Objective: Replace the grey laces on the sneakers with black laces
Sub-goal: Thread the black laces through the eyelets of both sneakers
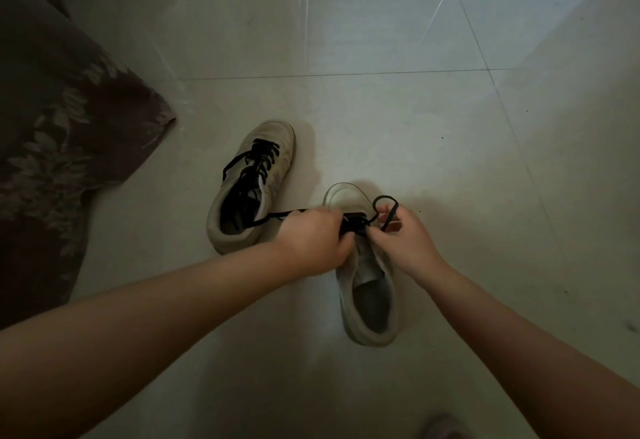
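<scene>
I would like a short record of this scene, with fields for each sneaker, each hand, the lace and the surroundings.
left sneaker: on the floor, black lace through its eyelets, ends loose
right sneaker: on the floor, being laced near the toe
left hand: grips one end of the black lace
right hand: pinches the other end, which forms a loop
floor: pale tiles
patterned fabric: at the left edge

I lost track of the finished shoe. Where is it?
In the head view, the black-laced sneaker lies on the floor left of centre, just left of the left hand, beyond the patterned cloth.
</scene>
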`<state>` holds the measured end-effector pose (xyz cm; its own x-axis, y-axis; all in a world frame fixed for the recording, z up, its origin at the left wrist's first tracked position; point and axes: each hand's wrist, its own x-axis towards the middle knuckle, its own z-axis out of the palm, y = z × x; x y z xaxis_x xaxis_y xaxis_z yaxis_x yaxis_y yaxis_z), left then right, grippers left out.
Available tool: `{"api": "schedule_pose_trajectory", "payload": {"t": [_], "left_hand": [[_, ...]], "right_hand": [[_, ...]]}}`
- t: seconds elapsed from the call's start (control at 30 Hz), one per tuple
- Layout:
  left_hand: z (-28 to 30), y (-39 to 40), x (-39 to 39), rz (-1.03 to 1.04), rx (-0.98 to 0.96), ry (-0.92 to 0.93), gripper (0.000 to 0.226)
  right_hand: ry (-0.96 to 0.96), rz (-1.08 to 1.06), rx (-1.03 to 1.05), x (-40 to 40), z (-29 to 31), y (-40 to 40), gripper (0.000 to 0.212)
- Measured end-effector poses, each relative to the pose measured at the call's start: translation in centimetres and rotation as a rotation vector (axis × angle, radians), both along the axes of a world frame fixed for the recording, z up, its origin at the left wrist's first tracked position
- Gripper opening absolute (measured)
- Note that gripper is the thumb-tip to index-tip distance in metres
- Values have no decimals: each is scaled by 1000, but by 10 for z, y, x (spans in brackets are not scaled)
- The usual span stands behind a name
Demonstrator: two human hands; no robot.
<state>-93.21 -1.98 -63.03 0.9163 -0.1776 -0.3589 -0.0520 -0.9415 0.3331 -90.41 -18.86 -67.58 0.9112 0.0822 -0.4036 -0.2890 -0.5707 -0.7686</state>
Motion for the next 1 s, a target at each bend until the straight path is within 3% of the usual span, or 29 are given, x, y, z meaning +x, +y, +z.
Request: {"api": "schedule_pose_trajectory", "payload": {"t": [0.1, 0.33, 0.47, 0.57, 0.63, 0.77, 0.9, 1.0], "left_hand": [[-5, -14, 2, 49, 22, 96, 37], [-14, -7, 7, 170, -193, 163, 19], [-10, -8, 6, 74, -108, 186, 15], [-9, 2, 2, -76, 62, 201, 19], [-12, 12, -5, -53, 25, 227, 19], [-17, 11, -7, 44, -178, 111, 25], [-19, -10, 2, 36, -198, 76, 11], [-20, -4, -1, -52, -140, 37, 26]], "right_hand": [[-11, -23, 9, -3, 3, 1, 40], [-17, -53, 19, -5, 3, 0, 39], [-76, -49, 14, -5, 1, 0, 42], [-99, -67, 14, -5, -3, -6, 63], [-110, -92, -3, -3, -5, -10, 68], [-75, -129, 22, -2, -4, -11, 69], [-72, -148, 26, -3, -3, -9, 71], [-97, -132, -19, 0, 0, -11, 74]]}}
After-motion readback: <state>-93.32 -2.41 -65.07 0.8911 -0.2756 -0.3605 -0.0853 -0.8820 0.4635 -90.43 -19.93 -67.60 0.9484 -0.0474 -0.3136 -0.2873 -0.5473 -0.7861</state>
